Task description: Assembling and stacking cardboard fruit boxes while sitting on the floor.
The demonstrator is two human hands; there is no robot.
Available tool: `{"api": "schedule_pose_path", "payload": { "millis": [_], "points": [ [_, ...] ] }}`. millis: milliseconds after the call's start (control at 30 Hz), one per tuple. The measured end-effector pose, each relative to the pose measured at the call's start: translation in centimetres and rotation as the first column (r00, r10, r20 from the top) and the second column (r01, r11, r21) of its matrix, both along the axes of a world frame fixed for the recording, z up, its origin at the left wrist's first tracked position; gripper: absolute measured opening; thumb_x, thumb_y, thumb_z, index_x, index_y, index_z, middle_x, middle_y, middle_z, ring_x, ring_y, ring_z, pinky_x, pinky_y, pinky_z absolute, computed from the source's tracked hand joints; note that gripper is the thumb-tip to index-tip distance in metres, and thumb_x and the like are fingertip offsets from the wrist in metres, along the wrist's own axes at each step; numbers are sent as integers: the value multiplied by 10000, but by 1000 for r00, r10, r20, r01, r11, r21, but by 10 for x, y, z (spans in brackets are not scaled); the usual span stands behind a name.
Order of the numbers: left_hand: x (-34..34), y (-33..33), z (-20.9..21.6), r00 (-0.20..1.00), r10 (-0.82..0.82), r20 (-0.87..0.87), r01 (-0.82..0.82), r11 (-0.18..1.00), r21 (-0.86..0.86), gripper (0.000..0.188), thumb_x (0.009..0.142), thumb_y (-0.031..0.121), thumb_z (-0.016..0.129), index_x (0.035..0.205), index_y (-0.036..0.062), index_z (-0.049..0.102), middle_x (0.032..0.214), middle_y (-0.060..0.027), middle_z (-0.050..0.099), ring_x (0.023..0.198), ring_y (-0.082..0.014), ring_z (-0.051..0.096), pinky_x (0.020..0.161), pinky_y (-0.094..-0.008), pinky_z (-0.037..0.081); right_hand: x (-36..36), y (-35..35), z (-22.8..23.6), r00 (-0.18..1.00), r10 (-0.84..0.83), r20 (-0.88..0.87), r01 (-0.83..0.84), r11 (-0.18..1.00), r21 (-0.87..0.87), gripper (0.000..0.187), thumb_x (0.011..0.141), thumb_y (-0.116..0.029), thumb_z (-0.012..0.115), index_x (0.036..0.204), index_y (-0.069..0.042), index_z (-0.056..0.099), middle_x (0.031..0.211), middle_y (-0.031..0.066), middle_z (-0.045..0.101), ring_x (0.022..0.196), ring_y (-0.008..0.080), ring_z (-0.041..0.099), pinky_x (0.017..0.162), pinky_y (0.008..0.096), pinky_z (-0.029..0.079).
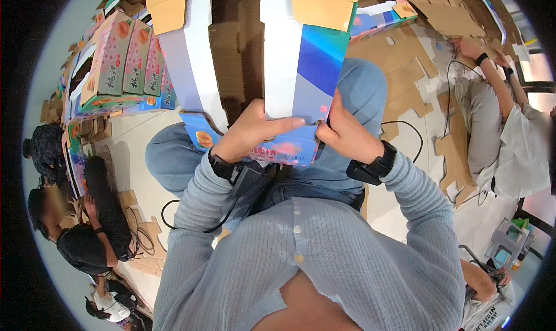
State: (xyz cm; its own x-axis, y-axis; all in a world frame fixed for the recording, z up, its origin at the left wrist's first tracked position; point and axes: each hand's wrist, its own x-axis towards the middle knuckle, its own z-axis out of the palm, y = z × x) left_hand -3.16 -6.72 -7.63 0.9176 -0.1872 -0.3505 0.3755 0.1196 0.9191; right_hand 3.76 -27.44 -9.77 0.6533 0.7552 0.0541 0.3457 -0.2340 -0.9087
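A printed cardboard box [318, 61], blue and lilac with fruit pictures, stands over my lap with its brown inside showing between two white-edged side flaps. My left hand [250, 131] grips the near end panel [289, 148], its thumb lying across the top edge and its fingers partly hidden inside the box. At the near right corner, my right hand [350, 134] closes on the box edge, with thumb and bent finger against the corner tab. Part of that hand's fingers is hidden behind the side wall. Orange flaps [327, 4] spread outward at the far end.
Several finished-looking fruit boxes [110, 59] stand in a group at the left. Flattened cardboard [399, 70] lies on the floor to the right, beside a black cable [449, 88]. Co-workers sit on both sides, one in grey trousers [480, 122]. A grey crate [509, 244] stands at lower right.
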Motion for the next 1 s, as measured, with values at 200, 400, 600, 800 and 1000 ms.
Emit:
{"api": "schedule_pose_path", "payload": {
  "millis": [200, 400, 600, 800, 1000],
  "points": [
    [1, -4, -1, 995, -79, 62, 82, 995, -53, 384, 805, 100, 731, 1154, -4, 608, 1043, -62, 663, 932, -121, 608, 829, -278, 493, 6, -8, 5, 985, 60, -165, -77, 992, -104, 900, 832, -125, 521, 1437, 54, -121, 1327, 365, 361, 1217, 419, 476, 1016, 385, 393],
    [-3, -12, -9, 996, -66, 59, 70, 995, -68, 388, 810, 95, 727, 1165, 2, 603, 1059, -65, 660, 962, -121, 600, 826, -284, 499, 13, -21, 10, 965, 262, -14, -262, 958, -119, 1019, 840, -192, 614, 1420, 72, -181, 1431, 337, 243, 1355, 359, 318, 1098, 365, 281],
    [-1, -14, -15, 994, -66, 87, 71, 996, -55, 383, 827, 101, 711, 1177, 4, 590, 1060, -72, 658, 963, -122, 600, 833, -290, 497, 18, -18, 0, 956, 288, -63, -293, 952, -89, 1092, 870, -342, 658, 1420, 60, -196, 1497, 299, 102, 1421, 340, 148, 1143, 375, 178],
    [3, -17, -20, 986, -56, 159, 58, 998, -11, 373, 832, 101, 702, 1171, 1, 584, 1063, -75, 655, 966, -133, 600, 845, -298, 493, 16, -19, 0, 957, 261, -126, -272, 959, -82, 1048, 883, -302, 647, 1437, 36, -177, 1502, 280, 110, 1421, 331, 149, 1143, 381, 177],
    [0, -16, -15, 987, -23, 159, 32, 998, -57, 385, 830, 90, 698, 1182, -4, 574, 1075, -74, 649, 982, -137, 595, 862, -300, 485, 16, -18, 1, 973, 220, -67, -224, 973, -49, 939, 894, -246, 634, 1461, 10, -69, 1498, 213, 175, 1403, 292, 185, 1127, 390, 211]
  ]
}}
